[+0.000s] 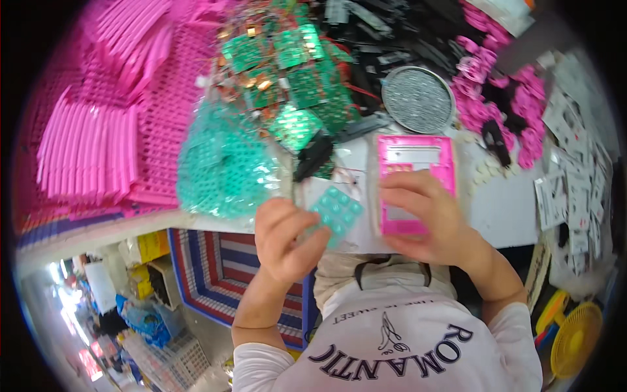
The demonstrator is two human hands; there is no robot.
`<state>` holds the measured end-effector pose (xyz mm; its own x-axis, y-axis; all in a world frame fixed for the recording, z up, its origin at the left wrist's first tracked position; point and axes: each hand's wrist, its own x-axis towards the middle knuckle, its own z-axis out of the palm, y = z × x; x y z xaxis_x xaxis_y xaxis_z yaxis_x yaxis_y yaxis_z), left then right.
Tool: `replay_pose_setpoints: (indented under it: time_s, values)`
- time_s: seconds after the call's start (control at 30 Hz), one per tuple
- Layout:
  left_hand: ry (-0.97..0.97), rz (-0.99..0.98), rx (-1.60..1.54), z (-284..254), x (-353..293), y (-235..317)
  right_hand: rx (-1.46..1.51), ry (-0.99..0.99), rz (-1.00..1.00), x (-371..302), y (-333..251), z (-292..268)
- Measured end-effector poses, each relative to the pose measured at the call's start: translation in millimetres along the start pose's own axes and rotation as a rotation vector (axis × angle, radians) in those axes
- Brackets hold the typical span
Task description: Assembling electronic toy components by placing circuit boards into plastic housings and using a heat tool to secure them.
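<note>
My left hand (287,238) pinches the edge of a teal rubber keypad sheet (336,212) with raised round buttons, above the table's front edge. To its right a pink plastic case (444,160), shaped like an open rectangular shell, lies in a pale holder on the white table. My right hand (428,212) is over that case, fingers bent across it and thumb near its lower left corner. The hand hides the middle of the case. Small yellowish pieces (400,167) show inside it, just above the fingers.
Left are stacked pink casings (91,147) and a bag of teal keypads (225,170). Green circuit boards (307,85) with wires pile up ahead. Beyond the case are a round tin (418,99) of small metal pieces, black parts (379,29) and pink loops (473,85). Bagged white cards (571,176) lie right.
</note>
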<state>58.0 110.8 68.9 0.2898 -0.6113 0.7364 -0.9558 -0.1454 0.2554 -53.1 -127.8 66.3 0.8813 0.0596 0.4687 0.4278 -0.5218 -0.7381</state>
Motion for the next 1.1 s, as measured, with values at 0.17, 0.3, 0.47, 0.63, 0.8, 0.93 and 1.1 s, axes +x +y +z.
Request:
replay_pose_setpoints:
  time_s: [0.17,0.3,0.47,0.63,0.8,0.93,1.1]
  values:
    - [0.041,0.001,-0.199,34,-6,29,0.151,0.032,0.006,-19,10,7]
    - [0.012,-0.050,-0.270,50,-9,40,0.070,0.053,-0.033,-24,13,-1]
    - [-0.219,-0.153,-0.446,55,-20,39,-0.084,-0.115,0.054,-25,-15,-8]
    - [-0.351,-0.288,-0.598,50,-17,47,0.026,-0.240,0.255,-34,-12,-21]
    - [-0.278,-0.524,-0.400,40,-26,14,0.249,-0.127,0.570,-23,33,-25]
    - [-0.279,-0.514,-0.337,37,-29,9,0.232,-0.181,0.735,-8,56,-19]
    - [-0.245,-0.536,-0.291,36,-39,2,0.145,-0.080,0.714,-10,56,-12]
